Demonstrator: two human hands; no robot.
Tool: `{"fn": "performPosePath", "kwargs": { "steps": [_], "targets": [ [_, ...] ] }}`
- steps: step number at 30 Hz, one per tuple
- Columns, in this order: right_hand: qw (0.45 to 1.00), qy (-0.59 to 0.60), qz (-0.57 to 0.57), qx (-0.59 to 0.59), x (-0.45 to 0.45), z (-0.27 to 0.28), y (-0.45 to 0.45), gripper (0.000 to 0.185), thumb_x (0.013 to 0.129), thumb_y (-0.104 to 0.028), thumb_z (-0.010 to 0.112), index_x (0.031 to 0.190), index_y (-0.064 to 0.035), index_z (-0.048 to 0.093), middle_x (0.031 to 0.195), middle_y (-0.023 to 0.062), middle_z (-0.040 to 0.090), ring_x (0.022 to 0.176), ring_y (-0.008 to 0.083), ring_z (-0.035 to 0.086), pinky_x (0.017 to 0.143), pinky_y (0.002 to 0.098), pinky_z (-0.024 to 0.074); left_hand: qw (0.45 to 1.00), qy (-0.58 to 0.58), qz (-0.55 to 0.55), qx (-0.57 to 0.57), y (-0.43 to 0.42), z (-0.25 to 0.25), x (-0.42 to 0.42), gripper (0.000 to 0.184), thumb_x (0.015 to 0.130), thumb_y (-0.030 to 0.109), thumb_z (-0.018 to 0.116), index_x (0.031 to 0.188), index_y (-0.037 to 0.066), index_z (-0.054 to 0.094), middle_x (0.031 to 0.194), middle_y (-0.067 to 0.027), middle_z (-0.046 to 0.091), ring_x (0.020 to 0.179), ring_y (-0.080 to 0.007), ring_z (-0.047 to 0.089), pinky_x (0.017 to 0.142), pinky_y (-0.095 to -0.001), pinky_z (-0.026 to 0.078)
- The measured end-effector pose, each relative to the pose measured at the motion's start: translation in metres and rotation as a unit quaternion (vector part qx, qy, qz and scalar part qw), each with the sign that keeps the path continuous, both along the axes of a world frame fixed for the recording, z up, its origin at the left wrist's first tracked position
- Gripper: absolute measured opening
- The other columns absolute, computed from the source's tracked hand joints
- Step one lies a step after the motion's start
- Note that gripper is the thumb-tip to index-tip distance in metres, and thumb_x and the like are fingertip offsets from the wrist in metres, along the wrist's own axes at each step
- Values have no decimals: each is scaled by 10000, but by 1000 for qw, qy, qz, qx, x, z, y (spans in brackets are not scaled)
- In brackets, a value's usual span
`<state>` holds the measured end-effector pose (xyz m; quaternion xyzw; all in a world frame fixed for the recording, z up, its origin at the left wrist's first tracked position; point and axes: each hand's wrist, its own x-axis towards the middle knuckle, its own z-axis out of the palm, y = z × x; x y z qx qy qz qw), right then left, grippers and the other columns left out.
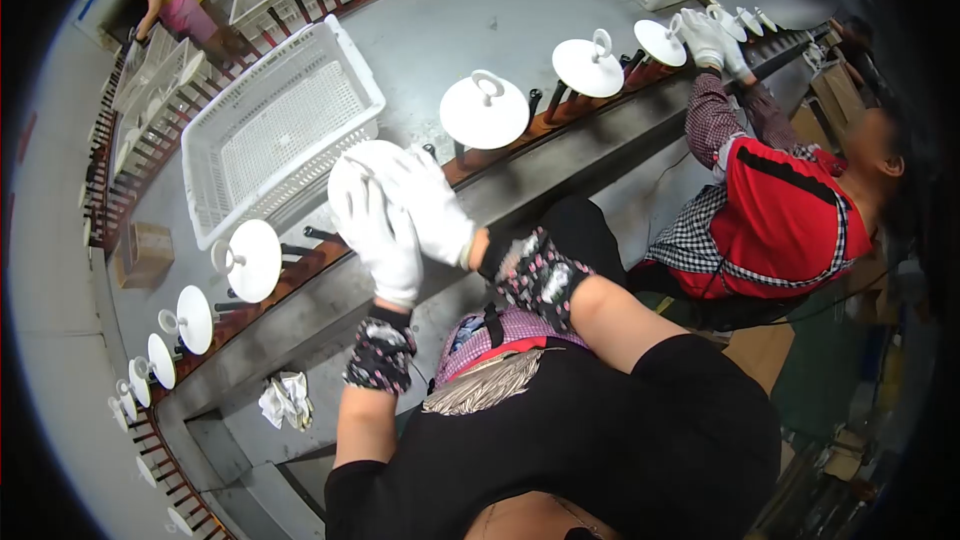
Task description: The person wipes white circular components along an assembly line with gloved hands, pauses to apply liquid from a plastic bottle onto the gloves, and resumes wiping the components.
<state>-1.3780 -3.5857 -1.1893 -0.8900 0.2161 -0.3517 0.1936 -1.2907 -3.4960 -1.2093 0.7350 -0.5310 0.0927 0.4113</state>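
My left hand (374, 240) and my right hand (428, 202), both in white gloves, are close together over the conveyor rail. Their fingers curve around a white piece, apparently one of the white discs, mostly hidden by the gloves. To the right, a white disc with a ring on top (484, 118) sits on a dark peg. On the left side, another ringed white disc (254, 262) stands tilted on the rail. Beyond my hands lies a white perforated plastic basket (203, 202).
Along the curved peg rail (275, 285) run several more ringed discs. On the right a co-worker in a red vest (790, 215) has gloved hands (706, 38) at a disc. A crumpled white cloth (287, 401) lies below the rail. A cardboard box (145, 255) stands left.
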Motion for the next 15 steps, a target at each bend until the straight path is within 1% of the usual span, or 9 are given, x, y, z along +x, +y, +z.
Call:
{"fn": "performPosePath", "kwargs": {
  "steps": [2, 4, 6, 8, 10, 11, 13, 14, 15],
  "targets": [
    [993, 93, -2, -71, -35, -7, 7, 571, 963, -312, 547, 1463, -42, 609, 1538, 202, 563, 1483, 391, 477, 1248, 641, 272, 998, 44, -21, -26, 19, -41, -34, 588, 1044, 159, 562, 1588, -42, 465, 1669, -236, 436, 1590, -437, 312, 1315, -547, 188],
    [995, 59, -62, -54, -64, 8, 0, 572, 930, -309, 603, 1426, -25, 622, 1495, 216, 580, 1451, 406, 492, 1232, 656, 275, 983, 117, -142, -25, 17, -32, -55, 662, 1016, 207, 630, 1607, -30, 448, 1667, -280, 416, 1558, -481, 354, 1295, -570, 234],
    [982, 64, -175, -33, -79, 11, -29, 589, 915, -277, 662, 1426, 9, 597, 1495, 219, 572, 1445, 424, 477, 1228, 618, 292, 980, 118, -158, 24, 4, -12, -66, 687, 1017, 197, 662, 1625, -15, 424, 1678, -277, 400, 1580, -457, 332, 1299, -545, 243],
    [981, 31, -190, 14, -76, 13, -67, 569, 973, -421, 523, 1447, -122, 624, 1530, 138, 556, 1494, 359, 427, 1275, 596, 197, 986, 103, -132, 24, -32, 10, -65, 662, 1049, 198, 636, 1632, -19, 409, 1699, -248, 388, 1608, -410, 301, 1319, -513, 209],
    [983, 63, -166, -33, -66, 13, -84, 547, 975, -419, 533, 1441, -152, 633, 1528, 132, 562, 1510, 344, 417, 1270, 588, 219, 973, 182, -140, -13, -81, 42, -54, 613, 1040, 227, 674, 1571, -12, 481, 1606, -258, 494, 1487, -399, 475, 1235, -476, 373],
    [983, 79, -154, -54, -55, 7, -95, 536, 975, -419, 538, 1438, -167, 637, 1527, 129, 565, 1517, 337, 412, 1268, 584, 230, 982, 139, -127, 24, -103, 37, -42, 570, 1025, 256, 694, 1506, -7, 540, 1544, -260, 542, 1427, -418, 514, 1206, -509, 389],
    [971, -101, -15, 216, -35, -35, -129, 485, 943, -426, 589, 1370, -210, 666, 1434, 97, 630, 1430, 292, 506, 1225, 524, 326, 982, 47, -146, 112, -136, 50, -23, 495, 998, 296, 729, 1380, -5, 637, 1405, -245, 644, 1303, -403, 605, 1133, -511, 450],
    [989, 128, -73, 13, -40, -3, -134, 454, 936, -436, 594, 1316, -206, 689, 1368, 91, 673, 1360, 284, 577, 1195, 496, 381, 970, -1, -179, 164, -144, 68, -17, 462, 987, 306, 743, 1319, -7, 676, 1327, -227, 698, 1239, -371, 657, 1089, -479, 496],
    [996, 81, -41, 8, -34, -7, -145, 354, 905, -433, 632, 1152, -195, 721, 1161, 81, 738, 1137, 294, 692, 1077, 447, 493, 970, 168, -157, 77, -147, 60, -15, 464, 957, 328, 780, 1278, 2, 708, 1203, -197, 751, 1115, -327, 720, 992, -417, 557]
  ]
}}
